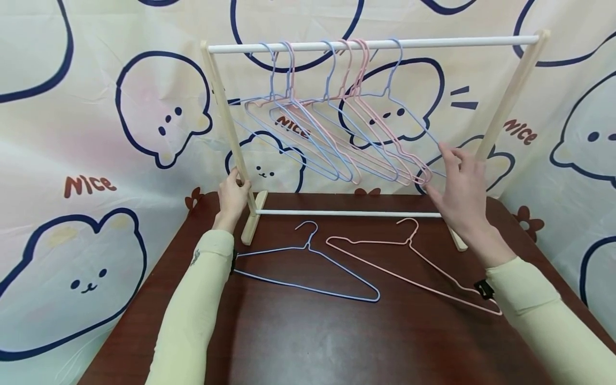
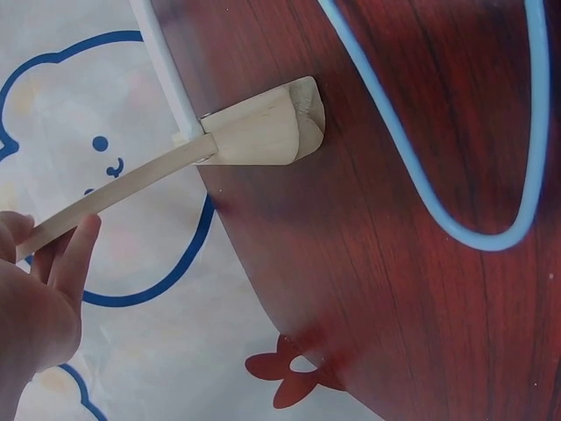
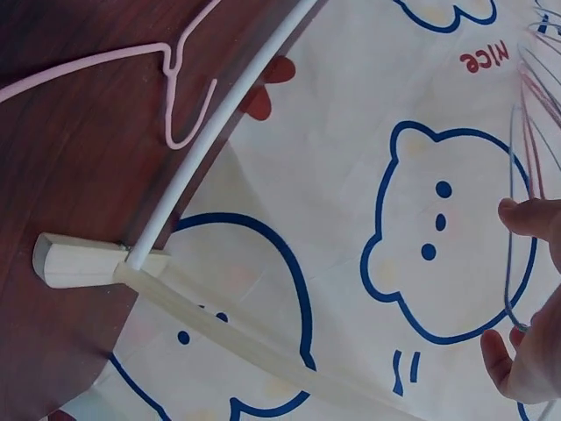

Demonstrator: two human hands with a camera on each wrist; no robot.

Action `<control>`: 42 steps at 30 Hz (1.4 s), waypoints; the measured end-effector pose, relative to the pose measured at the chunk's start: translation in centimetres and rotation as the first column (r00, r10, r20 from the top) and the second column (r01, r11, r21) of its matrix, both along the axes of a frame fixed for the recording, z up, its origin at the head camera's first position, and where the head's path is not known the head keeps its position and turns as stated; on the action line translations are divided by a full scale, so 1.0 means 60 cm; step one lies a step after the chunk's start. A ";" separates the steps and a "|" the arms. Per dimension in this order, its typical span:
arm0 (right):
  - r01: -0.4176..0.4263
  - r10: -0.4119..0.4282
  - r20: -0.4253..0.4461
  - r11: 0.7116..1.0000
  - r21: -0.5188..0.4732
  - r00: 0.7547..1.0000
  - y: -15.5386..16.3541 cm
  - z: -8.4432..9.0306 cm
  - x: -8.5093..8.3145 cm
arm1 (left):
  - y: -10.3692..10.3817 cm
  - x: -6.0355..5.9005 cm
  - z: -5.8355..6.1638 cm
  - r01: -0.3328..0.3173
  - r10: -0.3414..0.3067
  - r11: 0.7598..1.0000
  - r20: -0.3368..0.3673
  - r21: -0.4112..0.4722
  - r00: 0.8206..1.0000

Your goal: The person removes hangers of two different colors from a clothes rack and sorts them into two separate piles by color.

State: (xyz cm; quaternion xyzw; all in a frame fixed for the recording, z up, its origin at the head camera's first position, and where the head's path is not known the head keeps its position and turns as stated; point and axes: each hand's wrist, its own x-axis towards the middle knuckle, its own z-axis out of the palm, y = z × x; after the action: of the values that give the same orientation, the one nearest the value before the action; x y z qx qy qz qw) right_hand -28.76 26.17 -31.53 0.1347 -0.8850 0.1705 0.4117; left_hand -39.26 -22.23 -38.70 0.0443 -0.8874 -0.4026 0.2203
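My left hand grips the left wooden post of a garment rack, low on it; the left wrist view shows fingers around that post. At the rack's right side, my right hand holds the right end of a blue hanger, the rightmost on the white top rod. In the right wrist view, this hanger's rounded corner lies between thumb and fingers. Several blue and pink hangers hang bunched to its left, overlapping one another.
On the dark table lie a blue hanger and a pink hanger, in front of the rack's white lower bar. The right post stands beyond my right hand. A bear-patterned cloth hangs behind.
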 end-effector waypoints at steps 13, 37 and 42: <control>-0.002 0.005 -0.071 0.999 0.038 0.997 0.017 -0.012 -0.018 | 0.000 0.001 0.001 -0.005 0.005 1.000 -0.004 -0.010 1.000; -0.072 0.070 -0.194 0.997 0.000 0.979 0.034 -0.020 -0.014 | -0.001 0.001 0.001 -0.011 0.011 1.000 0.008 -0.019 1.000; -0.092 0.080 -0.251 0.995 -0.039 0.965 0.039 -0.023 -0.003 | 0.000 0.001 0.001 -0.014 0.014 1.000 0.008 -0.021 1.000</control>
State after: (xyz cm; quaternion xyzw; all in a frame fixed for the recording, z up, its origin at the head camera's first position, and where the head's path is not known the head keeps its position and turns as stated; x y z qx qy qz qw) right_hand -28.95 28.50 -32.92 0.1830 -0.8152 0.1921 0.5148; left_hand -39.23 -22.20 -38.63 0.0498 -0.8920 -0.3917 0.2199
